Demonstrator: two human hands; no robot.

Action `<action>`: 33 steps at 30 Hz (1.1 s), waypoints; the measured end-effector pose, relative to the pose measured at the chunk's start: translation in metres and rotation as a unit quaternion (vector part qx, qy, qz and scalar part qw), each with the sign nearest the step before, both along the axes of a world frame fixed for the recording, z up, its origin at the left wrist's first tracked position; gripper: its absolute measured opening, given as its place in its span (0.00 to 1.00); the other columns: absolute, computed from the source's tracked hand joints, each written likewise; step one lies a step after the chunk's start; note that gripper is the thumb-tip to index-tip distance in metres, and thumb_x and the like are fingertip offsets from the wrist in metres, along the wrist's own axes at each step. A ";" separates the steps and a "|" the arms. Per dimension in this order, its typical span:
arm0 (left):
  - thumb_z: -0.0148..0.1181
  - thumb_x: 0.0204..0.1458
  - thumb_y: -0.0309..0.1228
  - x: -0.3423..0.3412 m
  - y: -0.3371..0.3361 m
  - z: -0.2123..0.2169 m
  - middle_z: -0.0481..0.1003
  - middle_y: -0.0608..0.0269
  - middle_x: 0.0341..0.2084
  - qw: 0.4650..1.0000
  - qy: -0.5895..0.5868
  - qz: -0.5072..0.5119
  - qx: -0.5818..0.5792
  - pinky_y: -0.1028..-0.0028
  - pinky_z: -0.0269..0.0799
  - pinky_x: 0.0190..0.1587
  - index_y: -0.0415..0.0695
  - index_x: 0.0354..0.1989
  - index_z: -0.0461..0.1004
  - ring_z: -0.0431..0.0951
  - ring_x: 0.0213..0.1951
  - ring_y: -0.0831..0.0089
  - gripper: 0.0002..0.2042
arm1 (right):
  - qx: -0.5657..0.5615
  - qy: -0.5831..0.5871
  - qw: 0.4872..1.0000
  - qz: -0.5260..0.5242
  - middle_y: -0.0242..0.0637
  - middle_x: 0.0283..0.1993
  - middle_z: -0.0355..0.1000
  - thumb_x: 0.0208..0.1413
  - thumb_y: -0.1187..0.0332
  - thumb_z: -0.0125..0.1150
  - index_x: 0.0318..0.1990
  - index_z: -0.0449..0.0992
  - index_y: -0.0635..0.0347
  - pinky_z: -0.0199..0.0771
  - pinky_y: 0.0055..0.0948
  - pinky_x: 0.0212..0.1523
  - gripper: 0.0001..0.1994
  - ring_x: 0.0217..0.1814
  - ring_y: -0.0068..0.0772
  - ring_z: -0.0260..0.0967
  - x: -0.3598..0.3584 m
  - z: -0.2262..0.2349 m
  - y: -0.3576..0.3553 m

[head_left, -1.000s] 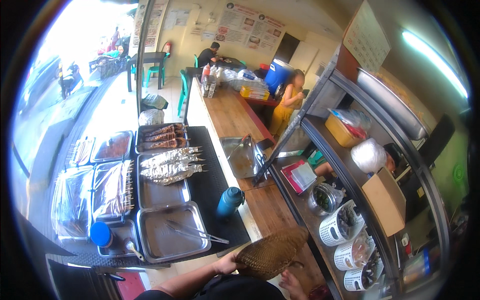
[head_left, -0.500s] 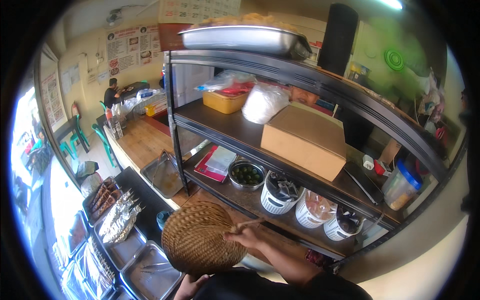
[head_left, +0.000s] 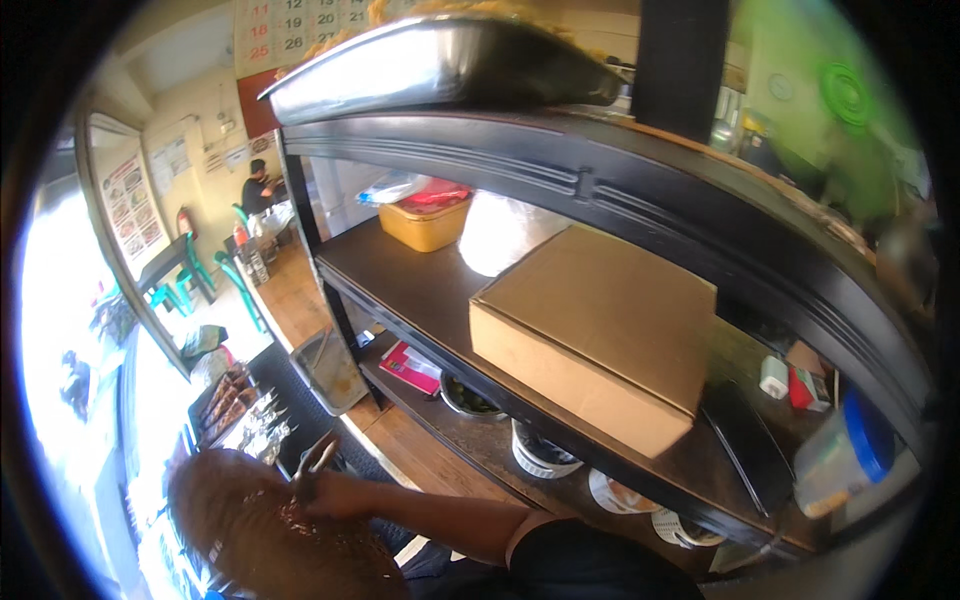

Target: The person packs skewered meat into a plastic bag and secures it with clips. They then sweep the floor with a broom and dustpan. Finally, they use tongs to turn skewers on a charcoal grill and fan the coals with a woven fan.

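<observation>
My right arm reaches across the lower edge toward the left. My right hand (head_left: 328,494) is closed around the thin handle of a woven fan (head_left: 250,530), a broad, brownish disc at the lower left. Motion blurs the fan's surface. Beneath and behind it lie grilled meat pieces (head_left: 226,402) and foil-wrapped food (head_left: 262,425), both partly covered by the fan. My left hand does not show.
A dark metal shelf (head_left: 420,300) fills the middle and right. It bears a cardboard box (head_left: 590,350), a yellow tub (head_left: 425,226) and a blue-lidded container (head_left: 845,460). A metal tray (head_left: 430,65) sits on top. A person (head_left: 260,190) sits far left.
The fan and my right hand have swung left and down over the food trays. My left hand has gone out of sight. The view has shifted nearer the shelf.
</observation>
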State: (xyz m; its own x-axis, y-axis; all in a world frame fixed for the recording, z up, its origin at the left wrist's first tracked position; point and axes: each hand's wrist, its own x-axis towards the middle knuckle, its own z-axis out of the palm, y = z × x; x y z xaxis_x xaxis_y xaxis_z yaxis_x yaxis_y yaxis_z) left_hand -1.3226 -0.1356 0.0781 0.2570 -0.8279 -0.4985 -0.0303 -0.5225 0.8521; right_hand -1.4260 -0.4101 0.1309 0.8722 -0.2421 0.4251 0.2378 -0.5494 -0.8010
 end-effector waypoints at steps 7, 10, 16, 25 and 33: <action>0.57 0.72 0.40 -0.015 0.032 -0.002 0.82 0.56 0.54 0.997 -0.007 0.071 0.035 0.67 0.71 0.65 0.36 0.61 0.77 0.79 0.58 0.67 0.20 | 0.195 0.071 0.978 0.010 0.36 0.33 0.75 0.62 0.60 0.74 0.37 0.79 0.61 0.73 0.39 0.44 0.13 0.40 0.30 0.73 0.009 0.014 0.062; 0.57 0.72 0.39 -0.023 0.041 -0.004 0.82 0.56 0.53 0.996 -0.004 0.080 0.036 0.67 0.71 0.65 0.36 0.60 0.77 0.79 0.58 0.68 0.19 | 0.471 0.074 0.851 0.221 0.36 0.41 0.78 0.63 0.56 0.72 0.45 0.81 0.64 0.74 0.37 0.51 0.18 0.47 0.31 0.74 -0.005 0.017 0.068; 0.57 0.72 0.39 -0.036 0.028 -0.007 0.82 0.56 0.53 1.000 -0.004 0.022 -0.005 0.67 0.71 0.65 0.36 0.60 0.78 0.79 0.58 0.68 0.19 | 0.248 0.006 0.967 -0.047 0.41 0.52 0.81 0.69 0.56 0.68 0.57 0.80 0.63 0.76 0.40 0.58 0.20 0.54 0.36 0.77 0.012 0.028 0.081; 0.56 0.72 0.39 -0.046 0.039 -0.019 0.83 0.56 0.52 0.998 0.005 -0.049 -0.039 0.67 0.71 0.64 0.36 0.58 0.79 0.79 0.57 0.68 0.18 | 0.043 -0.211 0.964 0.157 0.42 0.60 0.76 0.65 0.69 0.69 0.62 0.76 0.59 0.71 0.39 0.67 0.19 0.60 0.39 0.75 0.027 -0.060 0.179; 0.56 0.72 0.38 -0.041 0.067 -0.023 0.83 0.55 0.51 0.996 0.005 -0.074 -0.050 0.68 0.71 0.64 0.36 0.57 0.80 0.79 0.57 0.68 0.18 | 0.210 -0.296 0.930 -0.066 0.39 0.61 0.75 0.73 0.53 0.60 0.66 0.73 0.57 0.73 0.37 0.64 0.22 0.61 0.37 0.73 -0.030 -0.001 0.180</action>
